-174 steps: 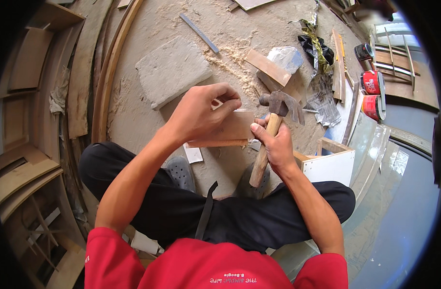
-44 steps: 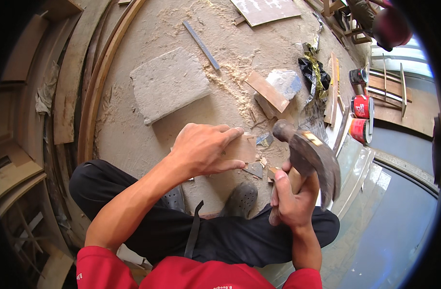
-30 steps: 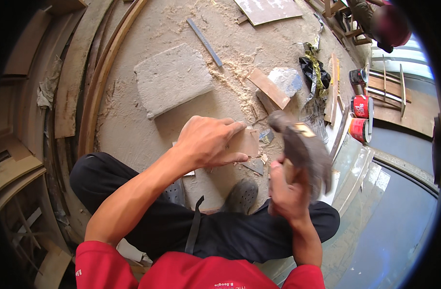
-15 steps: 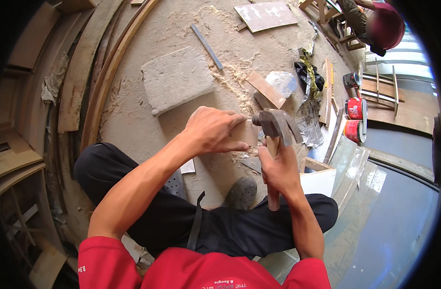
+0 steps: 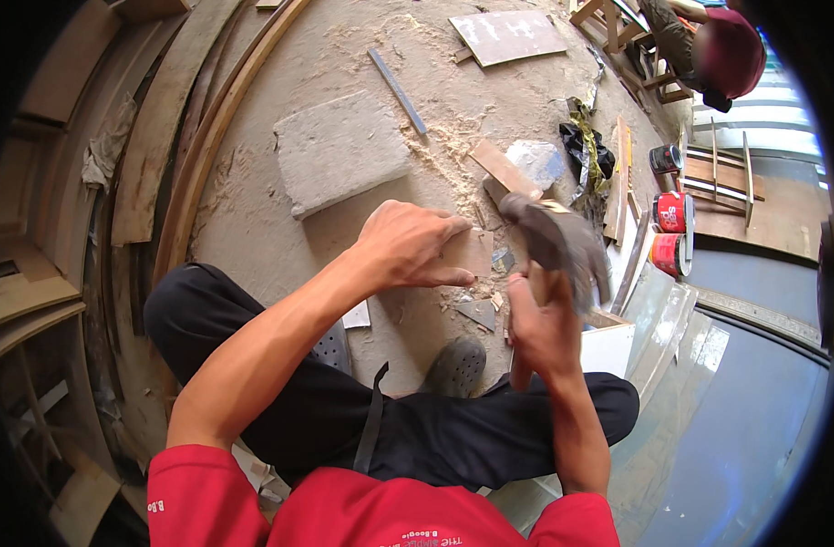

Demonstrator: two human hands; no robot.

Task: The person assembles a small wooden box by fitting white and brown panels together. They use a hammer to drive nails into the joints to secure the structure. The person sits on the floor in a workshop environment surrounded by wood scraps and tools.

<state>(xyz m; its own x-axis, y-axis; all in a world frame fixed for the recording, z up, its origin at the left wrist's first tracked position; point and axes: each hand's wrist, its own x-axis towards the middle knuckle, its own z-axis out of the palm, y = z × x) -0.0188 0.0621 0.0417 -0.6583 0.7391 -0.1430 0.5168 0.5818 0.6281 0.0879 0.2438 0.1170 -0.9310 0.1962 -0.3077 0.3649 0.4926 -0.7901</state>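
Observation:
My left hand [image 5: 408,246] presses down on a small wooden board [image 5: 473,251] lying on the dusty floor, fingers spread over its left part. My right hand [image 5: 540,324] grips the wooden handle of a hammer [image 5: 558,244], whose blurred metal head hangs raised just right of the board. Small wood chips [image 5: 479,312] lie on the floor below the board. I sit cross-legged in black trousers, with a grey shoe [image 5: 458,365] under my hands.
A grey slab [image 5: 339,150] lies beyond my left hand, with a metal bar [image 5: 399,79] and a wooden offcut [image 5: 504,167] further on. Red cans [image 5: 672,232] stand at right. Curved wooden strips [image 5: 189,155] line the left. Another person [image 5: 709,50] sits at top right.
The hammer came down toward the board half a second ago and has lifted again, its head blurred. My left hand has stayed on the board.

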